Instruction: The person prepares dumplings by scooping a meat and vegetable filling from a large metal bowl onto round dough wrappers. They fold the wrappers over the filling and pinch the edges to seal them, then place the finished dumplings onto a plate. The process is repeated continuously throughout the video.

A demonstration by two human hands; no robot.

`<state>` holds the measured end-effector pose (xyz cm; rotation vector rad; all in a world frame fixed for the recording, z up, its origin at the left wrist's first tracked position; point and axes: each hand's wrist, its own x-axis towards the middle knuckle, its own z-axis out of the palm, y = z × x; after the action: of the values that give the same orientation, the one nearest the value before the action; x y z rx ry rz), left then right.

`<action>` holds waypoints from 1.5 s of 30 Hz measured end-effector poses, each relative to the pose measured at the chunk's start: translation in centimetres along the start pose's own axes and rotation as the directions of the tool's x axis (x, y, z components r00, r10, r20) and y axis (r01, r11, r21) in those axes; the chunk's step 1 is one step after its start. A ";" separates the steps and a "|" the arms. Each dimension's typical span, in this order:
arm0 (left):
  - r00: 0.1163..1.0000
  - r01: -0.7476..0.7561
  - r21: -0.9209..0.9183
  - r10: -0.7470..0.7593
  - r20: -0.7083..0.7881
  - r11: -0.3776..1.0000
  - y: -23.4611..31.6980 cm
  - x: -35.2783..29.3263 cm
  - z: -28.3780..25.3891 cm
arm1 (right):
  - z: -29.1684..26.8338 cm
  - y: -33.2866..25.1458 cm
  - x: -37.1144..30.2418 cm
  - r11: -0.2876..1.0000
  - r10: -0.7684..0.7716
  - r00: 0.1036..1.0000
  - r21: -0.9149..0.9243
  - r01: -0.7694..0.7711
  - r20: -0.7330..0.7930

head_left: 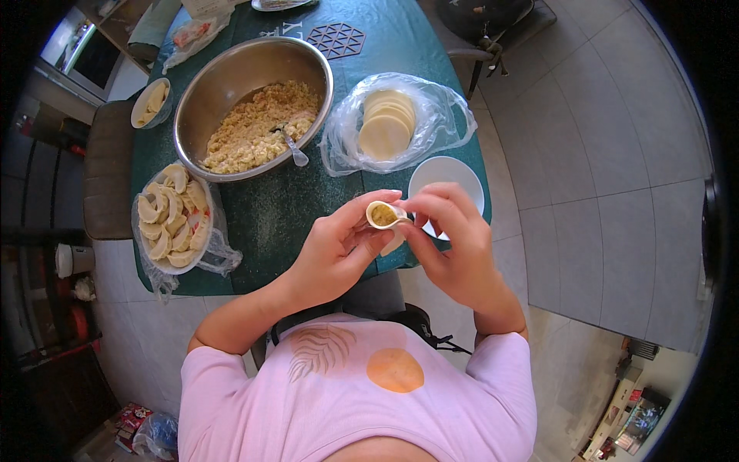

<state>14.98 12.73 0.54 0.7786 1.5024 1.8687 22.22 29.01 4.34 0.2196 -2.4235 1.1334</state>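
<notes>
Between my hands, just past the table's near edge, is a partly folded dumpling (382, 215) with yellowish filling showing in its open end. My left hand (336, 240) cups it, fingers behind and thumb in front. My right hand (453, 240) pinches the wrapper's right edge between thumb and forefinger. Under and behind my right hand sits a white bowl (462, 173), its inside partly hidden. Beyond it a stack of round dumpling wrappers (387, 127) lies on a clear plastic bag (339, 138). A large steel bowl (188, 115) holds crumbly filling (262, 123) with a spoon (295, 150) resting in it.
Several folded dumplings (173, 212) crowd a plate (181, 269) at the table's left, with plastic film around it. A small bowl (152, 108) stands at the far left. A dark trivet (336, 41) lies behind on the green tablecloth (296, 204). A brown chair (115, 169) adjoins the left side.
</notes>
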 end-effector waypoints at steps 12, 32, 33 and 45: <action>0.995 -0.099 0.228 0.101 0.002 0.969 0.4 0.3 -0.7 | 0.1 0.3 0.4 0.996 -0.081 0.997 -0.036 0.082 0.011; 0.949 0.303 0.018 -0.304 0.081 0.953 3.3 2.5 -2.4 | 0.3 1.0 0.0 0.979 -0.153 0.984 -0.123 0.164 0.089; 0.945 0.315 0.002 -0.314 0.086 0.949 3.4 2.5 -2.4 | 0.4 1.0 0.0 0.982 -0.147 0.986 -0.108 0.155 0.075; 0.976 -0.010 0.012 0.007 0.216 1.000 1.1 2.7 -2.6 | 0.2 0.7 0.1 0.999 -0.032 0.999 0.026 0.033 -0.008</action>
<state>11.23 12.98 1.34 0.9627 1.3771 1.7205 21.87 29.37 3.76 0.2612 -2.3908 1.1498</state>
